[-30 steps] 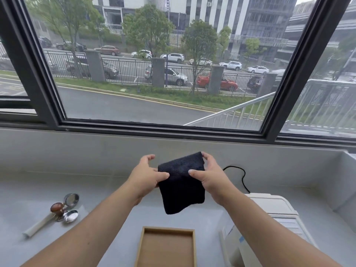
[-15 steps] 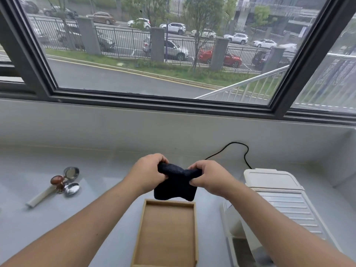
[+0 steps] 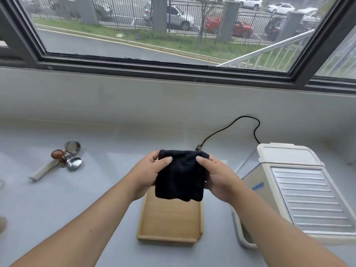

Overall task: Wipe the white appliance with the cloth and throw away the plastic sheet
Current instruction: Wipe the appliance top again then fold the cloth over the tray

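I stood at a pale grey counter [image 3: 81,199] that ran up into a low grey wall [image 3: 134,105]. Above it sat a wide window [image 3: 173,26] in a dark frame [image 3: 163,68] — daylight came through, flat and soft. Outside lay a road, a grass strip, a railing fence and parked cars.

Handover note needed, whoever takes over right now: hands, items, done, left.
Left hand and right hand: both pinch the dark cloth at its top corners, held folded above the wooden tray.
White appliance: on the counter to the right, not touched by the cloth.
Plastic sheet: none visible in this view.
Done: cloth in hand.
Left: wipe the appliance, find and bin the sheet.
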Tool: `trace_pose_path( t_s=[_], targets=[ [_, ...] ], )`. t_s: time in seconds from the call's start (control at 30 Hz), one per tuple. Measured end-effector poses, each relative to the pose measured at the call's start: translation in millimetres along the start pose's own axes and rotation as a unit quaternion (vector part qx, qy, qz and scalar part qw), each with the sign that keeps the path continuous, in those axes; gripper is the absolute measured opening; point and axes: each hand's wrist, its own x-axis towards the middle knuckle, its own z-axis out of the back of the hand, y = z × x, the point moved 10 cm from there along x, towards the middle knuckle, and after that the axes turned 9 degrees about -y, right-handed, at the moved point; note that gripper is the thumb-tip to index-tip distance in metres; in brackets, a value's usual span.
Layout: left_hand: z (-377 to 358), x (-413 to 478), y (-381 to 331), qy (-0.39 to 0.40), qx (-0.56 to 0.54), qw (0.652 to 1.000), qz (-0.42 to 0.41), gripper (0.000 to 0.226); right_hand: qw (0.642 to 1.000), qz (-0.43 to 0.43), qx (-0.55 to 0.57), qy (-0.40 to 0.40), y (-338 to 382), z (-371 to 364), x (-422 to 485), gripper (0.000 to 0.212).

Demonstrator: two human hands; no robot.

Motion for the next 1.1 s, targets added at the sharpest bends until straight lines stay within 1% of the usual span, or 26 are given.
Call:
trace_pose_path(
  t_s=[0.1,0.2,0.23,0.27,0.3,0.33,0.4,0.47,0.53,0.67,0.8,0.87,0.9,0.93,1.0,1.03,1.1],
  targets=[
    [-2,3,28,-0.015,-0.033,0.998,0.05,0.024,0.997,-0.045,0.053,0.012,-29,-8,6,0.034],
    [-2,5,54,-0.008,-0.055,0.994,0.099,0.025,0.994,-0.086,0.071,-0.001,-55,-7,10,0.034],
    [-2,6,63,0.003,-0.062,0.992,0.109,0.029,0.992,-0.096,0.078,0.005,-62,-7,11,0.032],
    [-2,7,72,0.014,-0.062,0.991,0.115,0.04,0.992,-0.099,0.079,0.018,-69,-7,13,0.03],
    [0,8,82,0.016,-0.052,0.991,0.118,0.053,0.992,-0.1,0.069,0.027,-76,-6,14,0.033],
    [4,10,92,0.008,-0.027,0.992,0.12,0.062,0.994,-0.103,0.04,0.024,-84,-3,16,0.04],
    [14,15,109,-0.032,0.048,0.992,0.114,0.07,0.993,-0.098,-0.067,-0.026,-99,10,21,0.048],
    [24,20,121,-0.077,0.144,0.982,0.09,0.071,0.975,-0.077,-0.192,-0.083,-108,20,28,0.048],
    [28,25,128,-0.103,0.234,0.965,0.059,0.074,0.954,-0.049,-0.272,-0.115,-113,23,33,0.051],
    [31,31,141,-0.128,0.332,0.934,0.029,0.077,0.929,-0.021,-0.345,-0.133,-133,18,44,0.059],
    [32,34,149,-0.136,0.365,0.921,0.008,0.071,0.922,-0.015,-0.358,-0.144,-153,19,52,0.061],
    [33,34,153,-0.137,0.38,0.915,0.01,0.07,0.914,-0.018,-0.379,-0.143,-159,18,51,0.06],
    [34,33,154,-0.137,0.394,0.909,0.012,0.069,0.904,-0.011,-0.401,-0.145,-158,17,49,0.059],
    [35,32,153,-0.137,0.414,0.9,0.005,0.069,0.885,0.012,-0.441,-0.149,-153,17,47,0.058],
    [33,30,145,-0.138,0.47,0.871,-0.031,0.075,0.817,0.088,-0.546,-0.164,-134,13,41,0.059],
    [30,28,136,-0.139,0.499,0.853,-0.059,0.078,0.785,0.126,-0.582,-0.172,-123,9,36,0.062],
    [25,28,114,-0.149,0.534,0.824,-0.117,0.083,0.761,0.175,-0.6,-0.173,-103,3,31,0.067]
  ],
)
